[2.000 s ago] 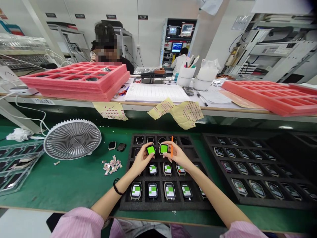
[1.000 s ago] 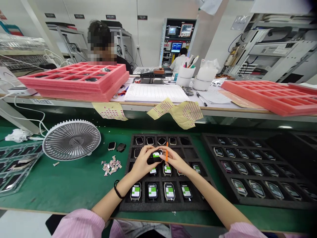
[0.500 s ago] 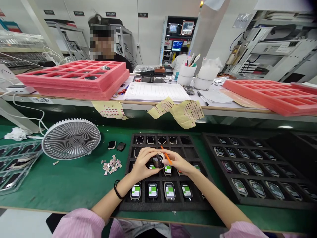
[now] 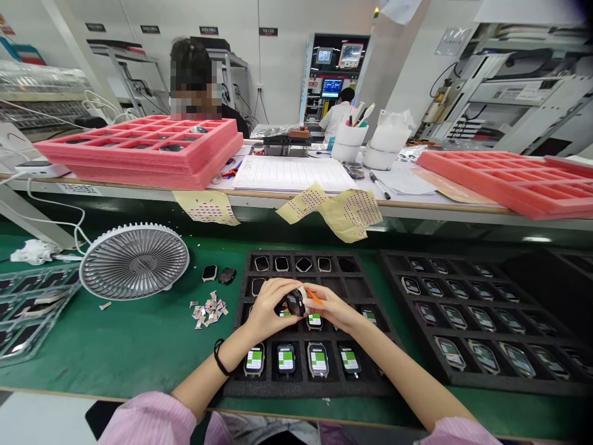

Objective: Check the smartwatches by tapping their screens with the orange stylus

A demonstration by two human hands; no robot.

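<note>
My left hand [image 4: 269, 307] grips a dark smartwatch case [image 4: 295, 303] by its edges, above a black foam tray [image 4: 296, 388]. My right hand [image 4: 332, 307] holds a thin orange stick-like tool [image 4: 314, 297] and has its fingers at the right side of the case. A pale edge shows on the case there; what the right fingertips touch is partly hidden. Beneath my hands, watches with lit green-and-white screens sit in the tray, such as one smartwatch [image 4: 317, 360] in the front row. Dark-screened watches lie in the back row.
A grey fan [image 4: 139, 262] stands at the left, beside a clear plastic tray [image 4: 34, 334]. Small strips [image 4: 209, 310] lie piled near two loose watches [image 4: 210, 272]. Another black tray [image 4: 463, 374] of watches is at the right. Pink foam trays [image 4: 217, 157] rest on the shelf; a person sits behind.
The orange tool has tipped from steep to flatter, and my right fingers have shifted slightly. The watch case has turned a little in my left hand. The person behind has lowered their head.
</note>
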